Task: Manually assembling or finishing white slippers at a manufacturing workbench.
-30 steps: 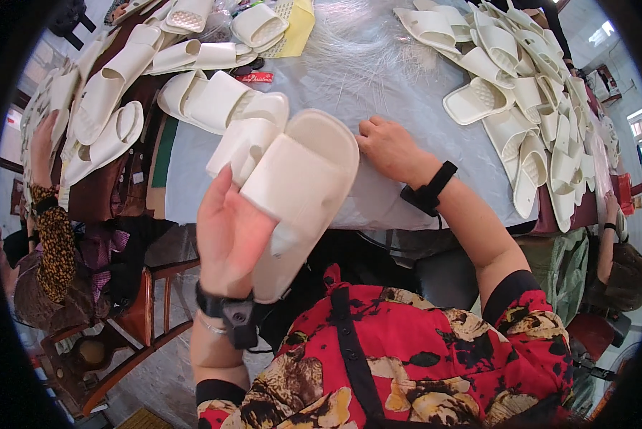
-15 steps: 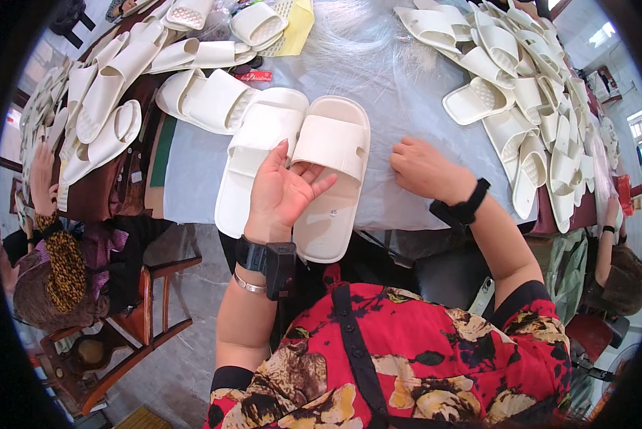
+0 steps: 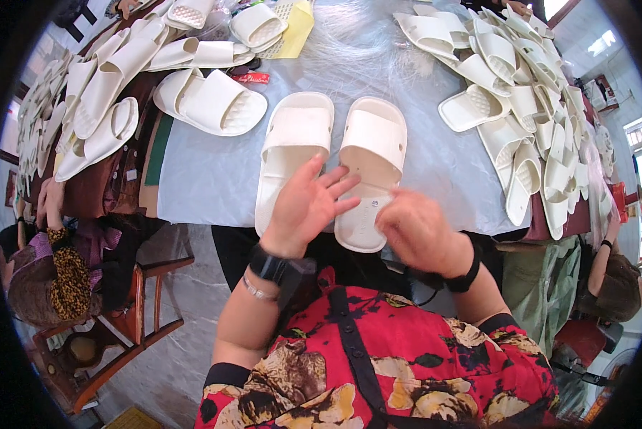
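A pair of white slippers lies side by side on the pale blue sheet in front of me, toes pointing away. My left hand (image 3: 310, 204) is open, fingers spread, over the heel half of the left slipper (image 3: 297, 125) and the gap between the two. At the outer edge of the right slipper (image 3: 369, 146), near its heel, my right hand (image 3: 422, 232) is closed with curled fingers; whatever they hold, if anything, is hidden. A small round sticker (image 3: 375, 204) sits on that slipper's insole.
Another white slipper pair (image 3: 210, 104) lies to the left. Heaps of white slippers cover the left (image 3: 113, 86) and right (image 3: 525, 107) sides. Clear plastic wrap (image 3: 356, 36) lies at the back. Other people work at both sides, one with a patterned sleeve (image 3: 67, 275).
The two slippers, overlapping before, now lie apart, the right one shifted rightward. My left hand has moved right off the right slipper's strap, and my right hand has come down to that slipper's heel.
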### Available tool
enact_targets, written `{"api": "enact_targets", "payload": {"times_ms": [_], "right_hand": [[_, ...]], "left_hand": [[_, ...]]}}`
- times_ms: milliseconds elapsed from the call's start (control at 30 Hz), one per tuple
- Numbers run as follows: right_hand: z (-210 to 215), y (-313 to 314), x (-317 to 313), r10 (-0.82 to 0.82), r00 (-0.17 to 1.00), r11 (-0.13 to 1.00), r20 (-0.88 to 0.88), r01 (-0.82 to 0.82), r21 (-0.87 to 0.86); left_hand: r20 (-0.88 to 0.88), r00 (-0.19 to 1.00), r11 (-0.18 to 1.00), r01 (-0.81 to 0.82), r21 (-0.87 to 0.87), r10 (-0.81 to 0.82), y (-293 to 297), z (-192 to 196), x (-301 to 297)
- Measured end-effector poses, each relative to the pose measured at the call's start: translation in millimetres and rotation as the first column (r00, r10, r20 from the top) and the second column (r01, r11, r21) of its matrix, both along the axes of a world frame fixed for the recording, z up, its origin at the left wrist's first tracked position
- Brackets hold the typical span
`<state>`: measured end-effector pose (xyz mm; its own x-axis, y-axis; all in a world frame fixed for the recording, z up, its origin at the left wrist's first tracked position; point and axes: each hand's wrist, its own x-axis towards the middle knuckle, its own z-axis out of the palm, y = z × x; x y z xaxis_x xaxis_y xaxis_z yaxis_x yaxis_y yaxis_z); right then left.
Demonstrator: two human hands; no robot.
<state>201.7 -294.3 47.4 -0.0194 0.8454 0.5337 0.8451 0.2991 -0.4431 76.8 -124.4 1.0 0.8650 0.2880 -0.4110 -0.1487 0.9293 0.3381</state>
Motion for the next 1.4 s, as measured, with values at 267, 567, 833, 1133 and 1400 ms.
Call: {"api": "enact_targets", "payload": {"times_ms": [267,567,833,1133,1400], "right_hand": [[-18,20,-15,-0.024,0.997,0.997,-0.071,0.019,-0.074],[-16,25,-22,0.012,0.996,0.999,-0.087,-0.014,-0.03],[-31,15,-8,-0.14,0.99,0.974,0.028,0.143,-0.178],[-39,24,-9,-0.261,0.958,0.927,0.118,0.283,-0.247],[-59,55,-11,-0.272,0.951,0.937,0.145,0.296,-0.185]], "left_hand": [[-0.213,0.964,0.597,0.267,0.757,-0.161,-27,24,-58],[-0.093,0.994,0.707,0.029,0.706,0.053,-37,-6,-47],[-0.085,0.967,0.38,-0.014,0.925,0.242,19,-9,-42],[0.048,0.915,-0.355,0.107,0.929,0.4,116,-2,16],[-0.455,0.851,-0.517,0.522,0.679,0.263,141,4,61]]}}
